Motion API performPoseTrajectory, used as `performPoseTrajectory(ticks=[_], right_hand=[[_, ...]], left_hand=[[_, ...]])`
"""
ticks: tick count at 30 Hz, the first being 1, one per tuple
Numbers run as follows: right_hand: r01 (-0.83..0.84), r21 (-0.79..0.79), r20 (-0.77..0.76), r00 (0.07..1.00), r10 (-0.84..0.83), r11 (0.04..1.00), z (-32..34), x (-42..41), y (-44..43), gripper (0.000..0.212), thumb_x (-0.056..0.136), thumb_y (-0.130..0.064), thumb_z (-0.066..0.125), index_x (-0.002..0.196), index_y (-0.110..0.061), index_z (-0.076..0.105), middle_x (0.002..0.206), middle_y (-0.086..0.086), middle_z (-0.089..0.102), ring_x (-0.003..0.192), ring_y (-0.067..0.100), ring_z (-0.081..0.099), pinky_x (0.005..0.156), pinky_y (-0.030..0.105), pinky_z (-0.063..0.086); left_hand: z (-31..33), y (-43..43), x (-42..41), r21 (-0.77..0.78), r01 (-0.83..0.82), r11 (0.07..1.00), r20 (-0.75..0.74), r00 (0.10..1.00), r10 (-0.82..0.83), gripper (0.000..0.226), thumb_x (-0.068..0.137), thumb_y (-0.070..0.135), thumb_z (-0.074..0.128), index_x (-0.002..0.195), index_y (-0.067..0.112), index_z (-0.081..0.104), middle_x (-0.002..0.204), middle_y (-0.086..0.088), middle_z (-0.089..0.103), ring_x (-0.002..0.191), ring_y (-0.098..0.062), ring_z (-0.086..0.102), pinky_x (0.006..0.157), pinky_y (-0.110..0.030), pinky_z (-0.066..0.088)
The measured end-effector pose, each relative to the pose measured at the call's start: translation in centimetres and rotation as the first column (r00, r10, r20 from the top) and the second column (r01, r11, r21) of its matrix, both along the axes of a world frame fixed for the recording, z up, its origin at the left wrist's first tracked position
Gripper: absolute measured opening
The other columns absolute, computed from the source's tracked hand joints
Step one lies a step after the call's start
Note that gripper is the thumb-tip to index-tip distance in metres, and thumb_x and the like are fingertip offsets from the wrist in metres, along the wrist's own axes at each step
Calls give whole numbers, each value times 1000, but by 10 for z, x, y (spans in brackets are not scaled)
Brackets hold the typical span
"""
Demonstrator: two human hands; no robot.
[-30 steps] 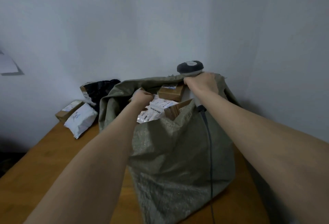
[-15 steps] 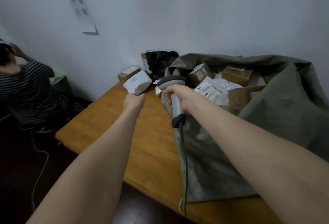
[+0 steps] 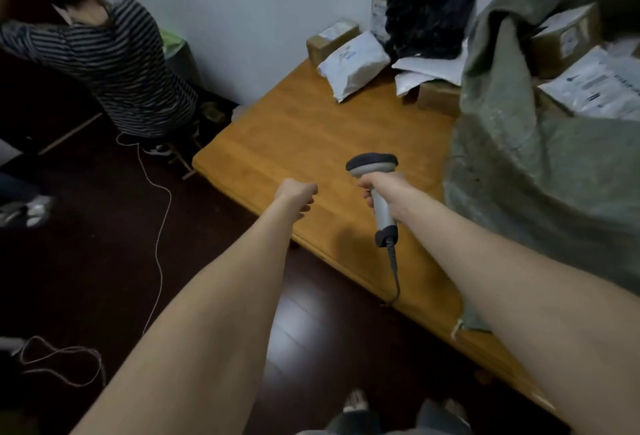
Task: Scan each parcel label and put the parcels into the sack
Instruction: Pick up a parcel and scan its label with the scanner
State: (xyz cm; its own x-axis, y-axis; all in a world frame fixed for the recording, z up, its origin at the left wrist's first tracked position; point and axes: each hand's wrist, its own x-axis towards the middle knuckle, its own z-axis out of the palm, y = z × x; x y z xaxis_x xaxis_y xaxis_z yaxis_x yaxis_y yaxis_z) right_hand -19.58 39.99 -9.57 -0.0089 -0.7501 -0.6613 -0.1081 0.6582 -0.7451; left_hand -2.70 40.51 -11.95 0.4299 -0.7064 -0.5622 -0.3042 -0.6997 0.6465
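Scanner [image 3: 372,165], grey with a dark head, sits upright in the right hand [image 3: 385,184], fingers wrapped round its handle. Left hand [image 3: 296,192] alongside is curled, empty. White parcel [image 3: 353,64] lies far across the worktop [image 3: 294,123]; green sack [image 3: 512,164] slumps right.

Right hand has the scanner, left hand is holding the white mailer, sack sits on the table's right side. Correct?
No: the left hand holds nothing, its fingers curled; the white mailer lies on the table near the wall, as the head view shows. The right hand does grip the scanner, and the sack sits on the right.
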Motion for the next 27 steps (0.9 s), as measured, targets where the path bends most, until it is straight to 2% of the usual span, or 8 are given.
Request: performPoseTrajectory(ticks=[6,11,15,23,27], right_hand=[[29,52,-27,999,-28,998,-22,37,-12,18,91,-8,64,108,-1,63,71,7,59,51,14,52,41,19,41],[24,52,-14,1000,-23,998,-29,65,-45,21,90,-8,64,110,-2,63,71,6,60,49,12,50,41,19,40],[42,56,23,999,-43,998,-36,87,-92,20,90,-8,63,109,-2,62,70,6,59,48,12,50,39,18,40],[134,141,72,987,-146,981,-42,105,-197,8,93,-9,61,98,-3,58,67,6,55,49,13,46,41,20,39],[210,145,74,972,-222,967,-38,104,-237,9,91,-9,63,96,-3,60,66,6,54,48,14,46,45,24,40]], left_hand=[[-26,-7,44,52,13,999,-36,999,-11,23,91,24,58,105,5,59,89,-6,63,77,-20,60,67,-34,47],[-35,-40,72,41,9,999,-49,999,-7,20,91,21,57,104,5,57,91,-6,64,83,-21,61,70,-34,48],[-41,-87,90,30,37,999,-26,999,-36,22,92,22,57,104,4,59,93,-7,65,82,-21,60,71,-34,48],[-33,-210,105,45,164,985,35,986,-166,14,91,20,55,92,6,57,81,-4,62,73,-19,58,68,-32,46],[-23,-264,104,46,231,972,11,973,-232,16,90,20,55,96,5,60,88,-6,64,76,-21,60,68,-32,47]])
